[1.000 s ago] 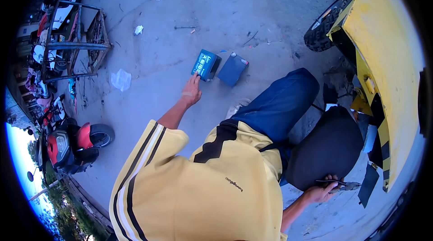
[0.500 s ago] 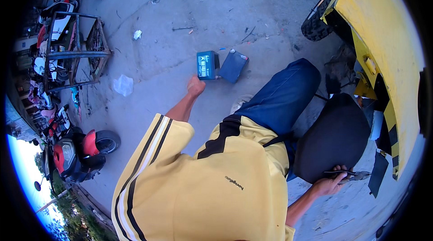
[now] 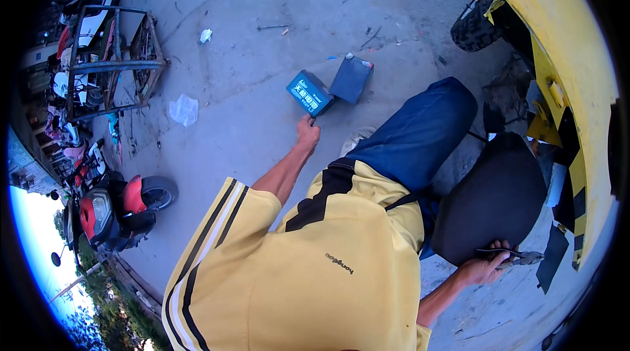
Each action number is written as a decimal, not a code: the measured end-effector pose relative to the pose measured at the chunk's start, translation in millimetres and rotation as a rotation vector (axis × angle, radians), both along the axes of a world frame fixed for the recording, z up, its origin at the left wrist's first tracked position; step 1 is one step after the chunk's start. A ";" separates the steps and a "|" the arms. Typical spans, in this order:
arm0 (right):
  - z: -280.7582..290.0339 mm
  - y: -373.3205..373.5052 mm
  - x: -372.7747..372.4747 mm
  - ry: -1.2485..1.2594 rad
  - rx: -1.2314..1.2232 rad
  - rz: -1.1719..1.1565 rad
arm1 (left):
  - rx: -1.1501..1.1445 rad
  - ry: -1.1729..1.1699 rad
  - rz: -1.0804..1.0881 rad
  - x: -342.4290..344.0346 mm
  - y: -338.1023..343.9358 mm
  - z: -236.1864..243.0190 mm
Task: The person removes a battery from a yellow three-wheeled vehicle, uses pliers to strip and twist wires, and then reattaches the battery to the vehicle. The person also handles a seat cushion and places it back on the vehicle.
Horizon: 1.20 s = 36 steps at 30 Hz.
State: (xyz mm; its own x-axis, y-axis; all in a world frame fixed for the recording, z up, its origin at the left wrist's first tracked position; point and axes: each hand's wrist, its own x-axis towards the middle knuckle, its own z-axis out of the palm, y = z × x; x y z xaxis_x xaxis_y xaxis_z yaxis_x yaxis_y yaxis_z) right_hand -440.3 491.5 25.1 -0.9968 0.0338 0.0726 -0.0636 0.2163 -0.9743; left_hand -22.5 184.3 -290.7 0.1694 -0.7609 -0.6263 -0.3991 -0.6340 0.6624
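My left hand (image 3: 308, 133) reaches out over the ground. Its fingers are closed at the near corner of a teal battery (image 3: 311, 92) with pale printing on top. Against that battery's right end stands a second battery (image 3: 352, 80), dark blue-grey, its top angled away. Over on the right, my right hand (image 3: 482, 270) is wrapped round the handles of a pair of pliers (image 3: 525, 258), whose jaws point right. Just above that hand is a large dark rounded thing (image 3: 493, 200), smooth like a vehicle seat. Its underside is hidden.
A yellow vehicle body (image 3: 571, 42) with a knobbly tyre (image 3: 478, 26) borders the right side. Left are a rusty metal frame (image 3: 118, 66), parked motorcycles and a red scooter (image 3: 98, 210). A crumpled plastic bag (image 3: 184, 110) and small litter lie on the concrete.
The teal battery has turned, its near end swinging right toward me, with my left hand moving right along with it. My right hand keeps its grip on the pliers. The whole view has shifted slightly.
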 end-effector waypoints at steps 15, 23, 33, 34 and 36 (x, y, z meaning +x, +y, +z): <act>1.9 -1.2 2.2 0.018 0.040 0.029 | -0.116 0.074 -0.261 -2.3 45.4 -24.6; -1.5 0.8 3.6 0.017 0.008 0.035 | -0.336 0.232 -0.385 -82.0 -11.2 105.7; 1.9 -3.4 6.2 0.014 -0.013 0.044 | -0.960 0.578 -0.845 -220.7 9.4 263.8; 0.8 -1.9 6.7 0.014 -0.020 0.045 | -1.034 0.634 -0.871 -233.4 15.6 274.9; -0.9 0.4 6.3 0.010 -0.030 0.050 | -1.128 0.702 -0.912 -255.2 30.3 292.8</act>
State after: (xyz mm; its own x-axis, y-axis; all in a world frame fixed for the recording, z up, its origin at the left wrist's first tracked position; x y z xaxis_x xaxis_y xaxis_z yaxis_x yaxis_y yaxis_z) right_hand -434.0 491.8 24.2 -0.9965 -0.0140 0.0826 -0.0838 0.1831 -0.9795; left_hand -277.7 214.6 2.1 -0.6406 -0.5461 0.5399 0.2165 0.5461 0.8093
